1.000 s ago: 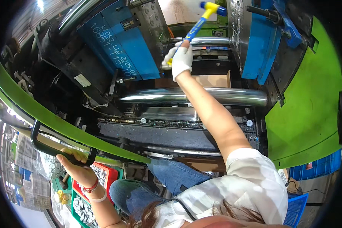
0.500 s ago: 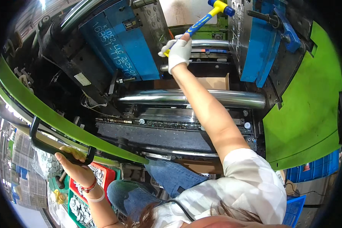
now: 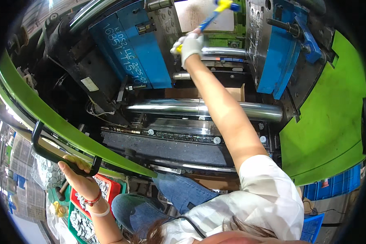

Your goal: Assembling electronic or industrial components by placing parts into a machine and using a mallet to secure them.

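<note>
My right hand (image 3: 190,45), in a white glove, is wrapped round the handle of a mallet (image 3: 209,20) with a blue and yellow grip and blue-tipped head. It reaches between two blue-sided metal mould halves, the left one (image 3: 130,49) and the right one (image 3: 274,61). The mallet's head hangs over the gap, apart from the right half. My bare left hand (image 3: 79,175) grips the black door handle (image 3: 55,156) on the green machine door (image 3: 69,126), with a red bracelet at the wrist.
A thick polished bar (image 3: 171,106) crosses below my right arm. Red (image 3: 117,188) and green trays hold many small metal parts at lower left, beside a hammer (image 3: 61,191). A green panel (image 3: 325,122) rises at right, above a blue crate (image 3: 333,185).
My right hand and the mallet have shifted slightly up and left in the view, away from the right mould half. My left hand keeps its hold on the door handle.
</note>
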Demonstrator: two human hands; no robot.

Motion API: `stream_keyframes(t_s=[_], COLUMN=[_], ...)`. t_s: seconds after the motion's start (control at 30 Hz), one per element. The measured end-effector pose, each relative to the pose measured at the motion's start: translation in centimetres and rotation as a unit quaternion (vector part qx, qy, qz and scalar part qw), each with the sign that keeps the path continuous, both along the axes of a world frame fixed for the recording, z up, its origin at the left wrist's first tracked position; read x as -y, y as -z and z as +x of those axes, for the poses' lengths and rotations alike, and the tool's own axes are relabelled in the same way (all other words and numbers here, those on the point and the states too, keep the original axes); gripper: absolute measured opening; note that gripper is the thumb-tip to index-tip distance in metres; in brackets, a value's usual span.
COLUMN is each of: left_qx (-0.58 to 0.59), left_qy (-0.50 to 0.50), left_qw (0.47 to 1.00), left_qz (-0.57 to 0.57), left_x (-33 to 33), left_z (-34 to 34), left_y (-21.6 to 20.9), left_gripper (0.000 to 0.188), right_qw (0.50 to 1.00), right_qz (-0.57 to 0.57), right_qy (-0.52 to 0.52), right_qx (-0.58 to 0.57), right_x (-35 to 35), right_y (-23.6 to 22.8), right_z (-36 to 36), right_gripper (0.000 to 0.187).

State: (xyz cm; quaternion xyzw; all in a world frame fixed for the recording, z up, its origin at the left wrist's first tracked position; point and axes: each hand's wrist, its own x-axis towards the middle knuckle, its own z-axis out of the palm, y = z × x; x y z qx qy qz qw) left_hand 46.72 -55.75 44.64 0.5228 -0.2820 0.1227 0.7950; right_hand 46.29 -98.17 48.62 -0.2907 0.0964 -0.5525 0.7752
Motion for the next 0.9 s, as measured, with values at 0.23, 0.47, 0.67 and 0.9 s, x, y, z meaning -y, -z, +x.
stream_keyframes(t_s=[0.23, 0.47, 0.67, 0.9], left_qx=[0.009, -0.016, -0.028, -0.003], left_qy=[0.0, 0.021, -0.004, -0.015], left_qw=[1.0, 1.0, 1.0, 1.0], left_qz=[0.009, -0.01, -0.009, 0.025], left_x=[-0.6, -0.1, -0.3, 0.2], left_z=[0.0, 0.3, 0.1, -0.2], left_y=[0.2, 0.3, 0.1, -0.1], left_gripper=[0.038, 0.038, 0.039, 0.041], right_qw=[0.986, 0.99, 0.981, 0.986], right_qz=[-0.082, 0.004, -0.083, 0.149], right_qy=[-0.017, -0.055, -0.017, -0.03], right_qx=[-0.147, -0.127, -0.176, -0.069], right_x=[-0.4, -0.5, 0.9, 0.7], right_y=[1.0, 1.1, 3.9, 5.2], right_z=[0.6, 2.0, -2.5, -1.5], right_gripper=[0.035, 0.028, 0.038, 0.031])
